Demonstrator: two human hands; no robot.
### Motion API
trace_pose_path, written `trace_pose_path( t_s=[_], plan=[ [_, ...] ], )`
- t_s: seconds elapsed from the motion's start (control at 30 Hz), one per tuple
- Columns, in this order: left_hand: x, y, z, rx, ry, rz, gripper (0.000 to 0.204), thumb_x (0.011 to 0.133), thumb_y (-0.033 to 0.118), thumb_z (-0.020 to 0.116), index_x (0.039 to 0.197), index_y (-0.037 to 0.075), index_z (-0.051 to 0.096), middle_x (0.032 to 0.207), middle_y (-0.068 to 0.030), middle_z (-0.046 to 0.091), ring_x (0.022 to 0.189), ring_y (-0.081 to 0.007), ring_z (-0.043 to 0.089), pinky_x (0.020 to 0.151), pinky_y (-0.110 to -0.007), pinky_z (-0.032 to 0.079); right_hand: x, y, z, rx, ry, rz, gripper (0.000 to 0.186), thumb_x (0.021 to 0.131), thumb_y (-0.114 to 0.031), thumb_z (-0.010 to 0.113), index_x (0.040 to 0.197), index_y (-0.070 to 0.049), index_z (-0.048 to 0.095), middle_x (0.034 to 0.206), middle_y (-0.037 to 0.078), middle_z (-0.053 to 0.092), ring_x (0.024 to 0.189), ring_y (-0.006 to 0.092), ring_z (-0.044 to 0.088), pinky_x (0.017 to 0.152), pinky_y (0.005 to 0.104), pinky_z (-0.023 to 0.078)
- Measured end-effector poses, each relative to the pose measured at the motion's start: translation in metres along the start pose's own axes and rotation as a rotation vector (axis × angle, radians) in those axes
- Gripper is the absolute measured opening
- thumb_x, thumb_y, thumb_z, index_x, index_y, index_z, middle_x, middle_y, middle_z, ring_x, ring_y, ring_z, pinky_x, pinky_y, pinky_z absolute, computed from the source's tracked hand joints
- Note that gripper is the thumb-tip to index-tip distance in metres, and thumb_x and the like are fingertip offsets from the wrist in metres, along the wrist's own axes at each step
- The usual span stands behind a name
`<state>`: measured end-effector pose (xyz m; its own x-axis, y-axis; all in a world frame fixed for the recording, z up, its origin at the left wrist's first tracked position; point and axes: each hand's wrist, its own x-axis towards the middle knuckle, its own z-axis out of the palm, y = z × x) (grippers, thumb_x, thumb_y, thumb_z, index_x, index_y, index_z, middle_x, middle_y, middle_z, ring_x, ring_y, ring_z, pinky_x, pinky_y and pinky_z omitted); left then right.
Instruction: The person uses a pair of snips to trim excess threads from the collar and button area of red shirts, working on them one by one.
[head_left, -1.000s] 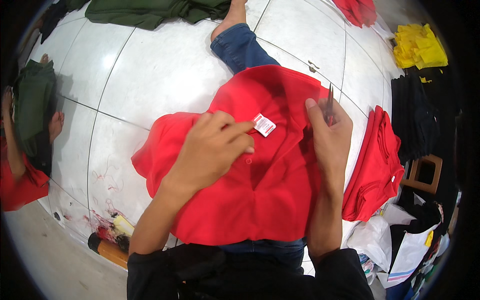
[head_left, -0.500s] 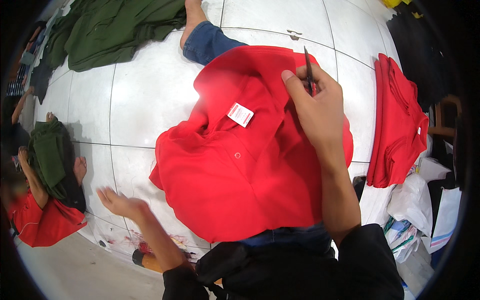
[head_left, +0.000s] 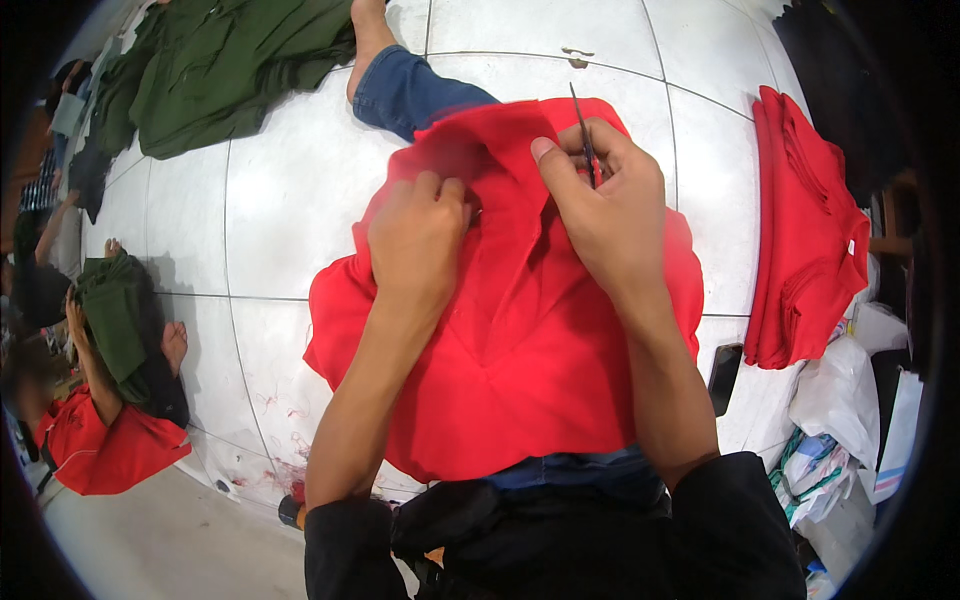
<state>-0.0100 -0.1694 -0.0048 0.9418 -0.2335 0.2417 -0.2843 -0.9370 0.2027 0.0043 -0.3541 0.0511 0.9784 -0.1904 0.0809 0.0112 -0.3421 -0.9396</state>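
Red garment (head_left: 520, 400): spread over our lap, on the blue jeans (head_left: 590, 475); we judge that the lap serves as a work surface, bringing the neck opening up to both hands.
Right hand (head_left: 620, 215): thumb and fingers clamped on 1 edge of that opening, apparently to pull it taut and apart.
Small scissors (head_left: 583, 125): tucked into the same hand, points away from us, probably so the thumb can pinch cloth without our putting the tool down.
Left hand (head_left: 415, 230): curled at the opposite side of the opening, apart from the right; its fingertips are hidden, so we cannot tell whether it grips.
Folded red garments (head_left: 805, 240): layered on the tiles at our right, near, likely flat to avoid creasing.
Dark phone (head_left: 724, 380): on the floor between that pile and our right forearm.
Green garments (head_left: 240, 75): ahead-left, well apart from the reds, which separates the colours.
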Motion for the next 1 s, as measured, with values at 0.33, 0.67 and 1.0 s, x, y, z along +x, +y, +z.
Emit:
trace_pose_path(
  t_s=[0.33, 0.67, 1.0],
  plan=[
    [0.01, -0.005, 0.032, 0.133, 0.12, 0.153, 0.008, 0.081, 0.011, 0.073, 0.086, 0.007, 0.068, 0.083, -0.0082, 0.065, 0.075, -0.0279, 0.065, 0.061, -0.042, 0.054, 0.003, 0.004, 0.001, 0.052, 0.008, -0.031, 0.021, 0.094, -0.018, 0.076, 0.087, 0.001, 0.069, 0.065, 0.001, 0.06, 0.057, 0.007, 0.049, 0.053, 0.029, 0.039],
    [0.0, -0.044, -0.01, -1.181, -0.324, -0.491, 0.019, 0.112, 0.022, 0.057, 0.104, 0.006, 0.065, 0.097, -0.0009, 0.068, 0.079, -0.0063, 0.06, 0.07, -0.024, 0.05, 0.023, -0.001, 0.014, -0.449, -0.121, -0.251, 0.02, 0.093, -0.019, 0.075, 0.093, 0.0, 0.068, 0.069, 0.009, 0.067, 0.059, 0.0241, 0.063, 0.057, 0.0394, 0.049],
    [-0.011, -0.049, -0.004, -1.356, -0.237, -0.471, 0.017, 0.114, 0.021, 0.053, 0.109, 0.006, 0.06, 0.097, -0.0004, 0.065, 0.079, -0.0056, 0.056, 0.068, -0.024, 0.047, 0.011, -0.011, 0.045, -0.847, -0.157, -0.576, 0.03, 0.09, -0.021, 0.079, 0.109, -0.007, 0.062, 0.09, 0.009, 0.069, 0.067, 0.0319, 0.071, 0.057, 0.0437, 0.056]
  ],
)
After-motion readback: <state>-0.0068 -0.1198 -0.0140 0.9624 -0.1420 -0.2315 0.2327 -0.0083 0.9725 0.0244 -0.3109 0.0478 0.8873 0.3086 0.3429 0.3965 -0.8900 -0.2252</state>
